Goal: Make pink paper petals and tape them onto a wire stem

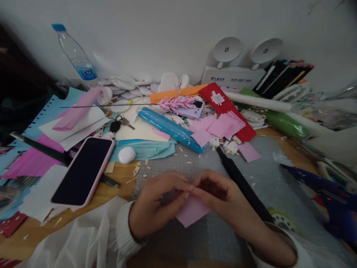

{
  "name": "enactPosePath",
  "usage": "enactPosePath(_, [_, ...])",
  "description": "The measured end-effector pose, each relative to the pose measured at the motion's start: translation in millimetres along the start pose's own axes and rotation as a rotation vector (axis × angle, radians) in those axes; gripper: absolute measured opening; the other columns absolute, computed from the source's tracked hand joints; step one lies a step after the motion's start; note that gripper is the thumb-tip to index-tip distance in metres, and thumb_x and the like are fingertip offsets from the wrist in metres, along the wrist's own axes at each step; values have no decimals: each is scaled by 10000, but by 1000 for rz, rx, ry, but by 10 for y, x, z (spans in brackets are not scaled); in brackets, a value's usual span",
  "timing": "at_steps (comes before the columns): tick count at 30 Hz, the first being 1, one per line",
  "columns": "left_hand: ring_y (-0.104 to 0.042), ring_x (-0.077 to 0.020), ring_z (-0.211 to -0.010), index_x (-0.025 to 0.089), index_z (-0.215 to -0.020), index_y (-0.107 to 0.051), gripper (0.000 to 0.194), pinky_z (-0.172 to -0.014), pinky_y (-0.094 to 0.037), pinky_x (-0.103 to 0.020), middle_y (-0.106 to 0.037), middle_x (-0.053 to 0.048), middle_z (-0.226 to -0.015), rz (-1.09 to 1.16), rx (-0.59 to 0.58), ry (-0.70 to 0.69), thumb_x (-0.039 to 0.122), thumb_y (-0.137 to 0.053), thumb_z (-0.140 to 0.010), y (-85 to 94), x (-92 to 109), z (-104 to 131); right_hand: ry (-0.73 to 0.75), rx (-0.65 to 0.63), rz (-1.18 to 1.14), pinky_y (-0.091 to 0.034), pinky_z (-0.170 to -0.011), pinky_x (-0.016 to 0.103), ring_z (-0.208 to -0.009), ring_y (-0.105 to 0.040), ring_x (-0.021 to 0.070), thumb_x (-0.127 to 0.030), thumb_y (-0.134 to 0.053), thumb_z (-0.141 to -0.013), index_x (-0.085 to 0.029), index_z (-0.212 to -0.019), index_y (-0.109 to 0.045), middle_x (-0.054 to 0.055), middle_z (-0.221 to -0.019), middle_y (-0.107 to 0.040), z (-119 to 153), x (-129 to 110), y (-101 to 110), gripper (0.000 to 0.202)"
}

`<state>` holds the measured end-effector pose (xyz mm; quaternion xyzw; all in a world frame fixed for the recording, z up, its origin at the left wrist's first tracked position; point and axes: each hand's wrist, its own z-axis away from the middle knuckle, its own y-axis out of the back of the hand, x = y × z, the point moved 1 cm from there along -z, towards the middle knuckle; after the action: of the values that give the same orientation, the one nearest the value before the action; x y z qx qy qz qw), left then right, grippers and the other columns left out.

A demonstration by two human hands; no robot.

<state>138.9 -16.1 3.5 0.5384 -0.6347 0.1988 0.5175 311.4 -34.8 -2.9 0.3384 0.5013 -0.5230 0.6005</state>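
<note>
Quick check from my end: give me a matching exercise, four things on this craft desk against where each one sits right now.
Things:
1. pink paper square
2. phone
3. water bottle
4. blue glue gun

Places:
A. far left, against the wall
B. pinched between the left hand and right hand
C. right edge of the desk
D. screen up, left of the hands

Pairs: 1-B, 2-D, 3-A, 4-C
</note>
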Motion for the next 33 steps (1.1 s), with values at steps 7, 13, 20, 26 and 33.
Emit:
enactPosePath(7, [-655, -146, -772, 165, -900, -658, 161, -696, -507, -230, -702, -55, -831, -6, 5, 29, 51, -590, -809, -10, 0, 4, 18, 64, 54, -432, -557, 217, -639, -533, 112, -323, -693, -755, -200, -794, -618, -16, -719, -576, -3, 22, -9, 150])
enactPosePath(13, [-634, -146, -760, 152, -926, -646, 114, -685, -498, -226, -675, -51, -839, 178, -45, 266, 150, -632, -813, -19, -8, 18, 62, 81, 111, -424, -532, 225, -603, -521, 115, -291, -671, -753, -196, -768, -609, -15, -691, -569, 31, 1, -20, 114])
enactPosePath(20, [-563, -89, -710, 134, -861, -614, 90, -628, -452, -168, -596, -9, -801, 446, -63, 449, 149, -666, -789, -44, -43, 10, 189, 108, 188, -450, -524, 186, -599, -543, 98, -206, -645, -773, -200, -770, -611, -27, -690, -575, 27, -11, -21, 34])
enactPosePath(26, [-513, -67, -640, 130, -847, -599, 59, -562, -403, -149, -565, 9, -747, 552, -64, 456, 144, -643, -811, -58, -49, 8, 401, 124, 353, -479, -572, 166, -659, -586, 97, -100, -606, -779, -228, -811, -604, -33, -747, -609, 55, 6, -22, 131])
enactPosePath(33, [-492, -64, -622, 115, -828, -597, 74, -558, -393, -154, -542, 14, -722, 589, -81, 475, 156, -653, -801, -40, -24, -2, 531, 86, 562, -477, -632, 216, -720, -600, 118, -99, -585, -807, -243, -892, -561, -29, -800, -615, 75, 58, 16, 169])
